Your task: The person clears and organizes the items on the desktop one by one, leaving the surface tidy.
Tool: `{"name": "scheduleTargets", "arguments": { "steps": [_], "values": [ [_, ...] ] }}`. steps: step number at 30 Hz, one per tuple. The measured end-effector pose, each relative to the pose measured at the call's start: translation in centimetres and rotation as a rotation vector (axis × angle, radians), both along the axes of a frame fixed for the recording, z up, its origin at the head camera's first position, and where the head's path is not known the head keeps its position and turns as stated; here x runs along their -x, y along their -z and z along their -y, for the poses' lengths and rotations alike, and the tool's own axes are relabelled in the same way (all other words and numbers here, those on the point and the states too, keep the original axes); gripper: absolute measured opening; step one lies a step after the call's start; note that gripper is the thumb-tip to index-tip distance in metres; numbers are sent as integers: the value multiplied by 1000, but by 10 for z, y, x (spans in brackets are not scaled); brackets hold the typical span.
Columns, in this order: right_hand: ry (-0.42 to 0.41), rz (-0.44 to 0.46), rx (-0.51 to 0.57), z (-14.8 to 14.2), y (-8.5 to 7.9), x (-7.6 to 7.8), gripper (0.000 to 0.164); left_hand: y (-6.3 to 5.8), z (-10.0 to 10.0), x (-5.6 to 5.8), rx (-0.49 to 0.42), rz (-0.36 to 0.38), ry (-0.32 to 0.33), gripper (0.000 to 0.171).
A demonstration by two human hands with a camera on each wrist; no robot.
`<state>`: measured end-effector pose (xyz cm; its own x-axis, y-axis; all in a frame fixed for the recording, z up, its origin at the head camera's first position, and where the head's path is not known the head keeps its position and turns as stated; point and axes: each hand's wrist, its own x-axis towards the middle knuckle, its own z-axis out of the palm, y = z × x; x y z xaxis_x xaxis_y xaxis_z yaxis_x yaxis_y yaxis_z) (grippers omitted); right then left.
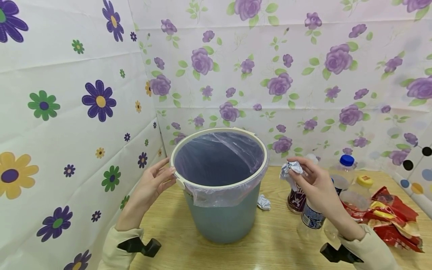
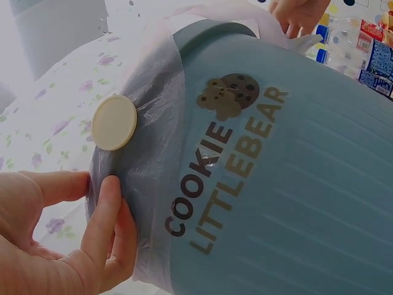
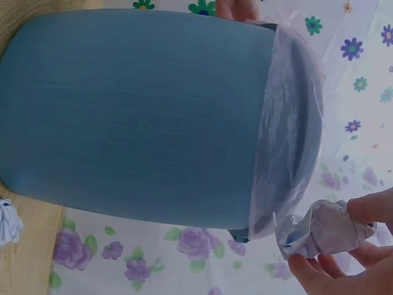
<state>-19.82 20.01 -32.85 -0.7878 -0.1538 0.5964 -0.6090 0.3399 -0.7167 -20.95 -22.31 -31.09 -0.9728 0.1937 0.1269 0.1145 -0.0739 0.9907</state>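
Note:
A blue-grey trash can (image 1: 224, 221) with a cream rim and a clear plastic liner (image 1: 216, 197) stands upright on the wooden table. My left hand (image 1: 153, 185) pinches its rim at the left side, thumb on top; the left wrist view shows the fingers (image 2: 110, 209) against the liner below a round cream knob (image 2: 114, 122). To the right of the can, about rim height, my right hand (image 1: 317, 183) holds a crumpled paper ball (image 3: 325, 228) between thumb and fingers. Another crumpled paper (image 1: 264, 202) lies on the table beside the can's base.
Right of the can stand several plastic bottles, one with a blue cap (image 1: 347, 160), one with a yellow cap (image 1: 364, 181) and one with a dark label (image 1: 296, 198). Red snack wrappers (image 1: 393, 221) lie at the far right. Flowered sheets (image 1: 236, 67) hang behind and to the left.

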Motion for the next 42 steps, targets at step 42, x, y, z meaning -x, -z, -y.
{"name": "scheduleTargets", "arguments": {
  "steps": [42],
  "values": [
    [-37,-126,31,39,-76,13,33,1,0,-1,10,16,-31,71]
  ]
}}
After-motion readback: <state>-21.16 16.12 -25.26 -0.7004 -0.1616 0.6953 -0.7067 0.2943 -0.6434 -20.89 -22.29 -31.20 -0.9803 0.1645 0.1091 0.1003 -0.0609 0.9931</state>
